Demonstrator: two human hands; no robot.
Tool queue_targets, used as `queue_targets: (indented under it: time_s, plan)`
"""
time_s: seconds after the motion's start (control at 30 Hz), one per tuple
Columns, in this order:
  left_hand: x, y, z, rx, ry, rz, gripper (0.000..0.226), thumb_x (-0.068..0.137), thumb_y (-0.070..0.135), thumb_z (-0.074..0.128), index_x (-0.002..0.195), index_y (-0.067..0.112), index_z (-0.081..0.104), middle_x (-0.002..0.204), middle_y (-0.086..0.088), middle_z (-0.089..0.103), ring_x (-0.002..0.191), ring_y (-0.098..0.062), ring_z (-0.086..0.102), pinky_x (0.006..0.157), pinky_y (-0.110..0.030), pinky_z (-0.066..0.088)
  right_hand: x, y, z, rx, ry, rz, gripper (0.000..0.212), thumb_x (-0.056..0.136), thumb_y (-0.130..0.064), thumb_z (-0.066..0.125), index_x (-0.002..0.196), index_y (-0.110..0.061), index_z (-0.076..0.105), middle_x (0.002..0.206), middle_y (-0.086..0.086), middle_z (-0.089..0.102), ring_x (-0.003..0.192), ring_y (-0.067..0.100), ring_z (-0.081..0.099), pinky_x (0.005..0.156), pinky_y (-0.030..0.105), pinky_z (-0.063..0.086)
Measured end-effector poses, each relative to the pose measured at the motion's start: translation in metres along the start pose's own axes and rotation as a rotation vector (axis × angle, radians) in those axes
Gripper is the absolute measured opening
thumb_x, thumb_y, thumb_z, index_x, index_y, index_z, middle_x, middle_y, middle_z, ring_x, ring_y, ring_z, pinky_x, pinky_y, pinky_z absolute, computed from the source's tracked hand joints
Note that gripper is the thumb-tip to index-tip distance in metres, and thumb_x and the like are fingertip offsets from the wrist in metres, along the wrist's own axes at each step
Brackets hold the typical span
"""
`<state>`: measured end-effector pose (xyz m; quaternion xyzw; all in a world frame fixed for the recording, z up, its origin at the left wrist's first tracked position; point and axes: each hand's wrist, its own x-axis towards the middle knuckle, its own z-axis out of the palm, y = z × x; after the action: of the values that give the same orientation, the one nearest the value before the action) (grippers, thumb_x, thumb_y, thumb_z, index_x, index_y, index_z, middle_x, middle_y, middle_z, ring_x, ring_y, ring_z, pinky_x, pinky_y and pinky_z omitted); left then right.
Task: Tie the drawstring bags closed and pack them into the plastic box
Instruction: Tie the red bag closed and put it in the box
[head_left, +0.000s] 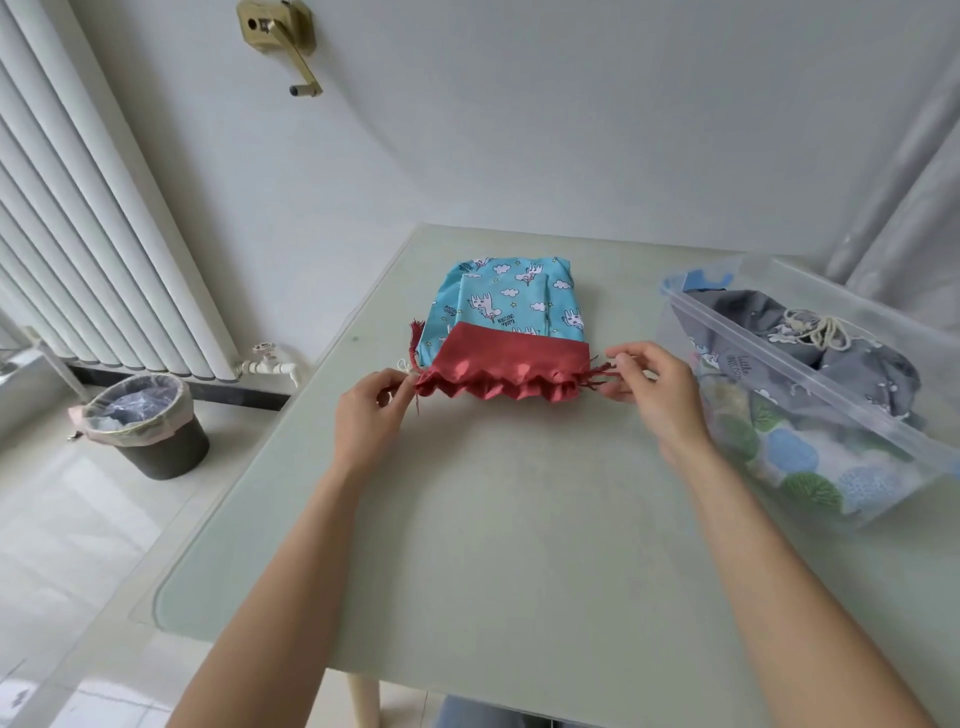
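A blue unicorn-print drawstring bag (506, 304) with a red top band lies flat on the table (519, 519), its gathered mouth facing me. My left hand (371, 410) pinches the red drawstring at the mouth's left end. My right hand (657, 387) pinches the red drawstring at the right end. The band between them is puckered into folds. At the right stands the clear plastic box (852, 374), holding a grey drawstring bag (831, 338) with a cream cord and a bag printed with blue and green shapes (789, 452).
A dark waste bin (148, 426) with a plastic liner stands on the floor left of the table. A white radiator (78, 208) with a valve runs along the left wall. The table's near edge is just in front of me.
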<state>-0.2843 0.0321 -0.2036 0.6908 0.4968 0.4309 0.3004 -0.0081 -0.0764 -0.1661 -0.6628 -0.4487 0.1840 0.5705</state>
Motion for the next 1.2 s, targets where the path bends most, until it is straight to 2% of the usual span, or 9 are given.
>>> queue_targets:
  time_s: [0.07,0.2,0.3,0.57,0.67,0.8,0.87,0.97,1.2]
  plan:
    - [-0.002,0.000,0.001,-0.009,-0.010,0.005,0.021,0.088,0.033,0.061,0.075,0.018,0.068,0.071,0.002,0.064,0.064,-0.012,0.047,0.057,-0.017,0.033,-0.005,0.004,-0.002,-0.087,-0.056,0.009,0.015,0.092,-0.014,0.054,0.090,-0.027,0.062,0.089,-0.008,0.065,0.082,0.018,0.069,0.086,0.038,0.054]
    - [-0.004,0.000,0.000,-0.009,-0.012,0.008,0.019,0.088,0.029,0.061,0.075,0.017,0.068,0.070,0.006,0.065,0.066,-0.013,0.051,0.060,-0.022,0.037,-0.016,0.014,0.000,-0.208,-0.220,0.022,0.031,0.086,0.000,0.054,0.104,-0.024,0.059,0.112,-0.006,0.060,0.106,0.013,0.060,0.088,0.011,0.043]
    - [-0.005,0.003,0.000,-0.001,0.005,0.007,0.020,0.088,0.026,0.060,0.073,0.016,0.067,0.064,0.010,0.059,0.061,-0.010,0.047,0.058,-0.022,0.035,-0.019,0.022,0.000,-0.496,-0.315,-0.039,0.044,0.078,0.000,0.058,0.118,-0.016,0.053,0.125,0.006,0.053,0.119,0.022,0.050,0.099,0.029,0.039]
    - [-0.012,0.012,-0.001,0.053,0.011,0.021,0.020,0.088,0.033,0.061,0.073,0.020,0.067,0.052,0.016,0.051,0.051,-0.001,0.043,0.052,-0.018,0.028,-0.024,0.024,-0.001,-1.097,-0.195,-0.211,0.017,0.094,-0.022,0.049,0.104,-0.012,0.059,0.101,0.007,0.068,0.096,0.029,0.056,0.081,0.037,0.036]
    - [-0.012,0.017,0.003,0.069,-0.013,0.069,0.019,0.087,0.034,0.062,0.073,0.022,0.067,0.052,0.016,0.051,0.051,-0.003,0.042,0.053,-0.022,0.029,-0.027,0.023,-0.011,-0.922,-0.141,-0.173,0.018,0.096,-0.015,0.044,0.092,-0.006,0.059,0.096,0.011,0.065,0.092,0.032,0.052,0.079,0.036,0.033]
    - [-0.015,0.023,0.015,0.171,-0.108,0.153,0.017,0.088,0.033,0.061,0.079,0.021,0.069,0.067,0.013,0.059,0.056,-0.002,0.046,0.055,-0.023,0.032,-0.039,-0.001,-0.018,0.027,-0.068,0.045,0.020,0.099,-0.013,0.042,0.083,-0.013,0.054,0.084,0.002,0.062,0.085,0.016,0.058,0.084,0.027,0.044]
    - [-0.015,0.021,0.018,0.265,-0.124,0.161,0.017,0.088,0.033,0.061,0.081,0.020,0.070,0.073,0.009,0.063,0.060,-0.007,0.047,0.055,-0.025,0.032,-0.040,-0.007,-0.023,0.224,0.004,0.111,0.022,0.099,-0.014,0.041,0.078,-0.017,0.048,0.066,-0.001,0.058,0.061,0.010,0.058,0.068,0.024,0.051]
    - [-0.015,0.017,0.013,0.328,-0.096,0.137,0.016,0.088,0.032,0.062,0.082,0.020,0.070,0.079,0.005,0.066,0.067,-0.015,0.051,0.058,-0.026,0.032,-0.038,0.000,-0.033,0.039,0.085,0.133,0.024,0.095,-0.014,0.047,0.071,-0.018,0.047,0.056,-0.004,0.049,0.045,0.006,0.043,0.053,0.030,0.038]
    - [-0.022,0.012,0.009,0.338,-0.081,0.122,0.012,0.086,0.028,0.064,0.083,0.019,0.072,0.083,0.003,0.070,0.068,-0.013,0.053,0.060,-0.026,0.035,-0.050,0.016,-0.043,-0.593,-0.059,0.084,0.014,0.090,-0.022,0.054,0.082,-0.013,0.061,0.078,0.006,0.067,0.084,0.031,0.061,0.072,0.035,0.044]
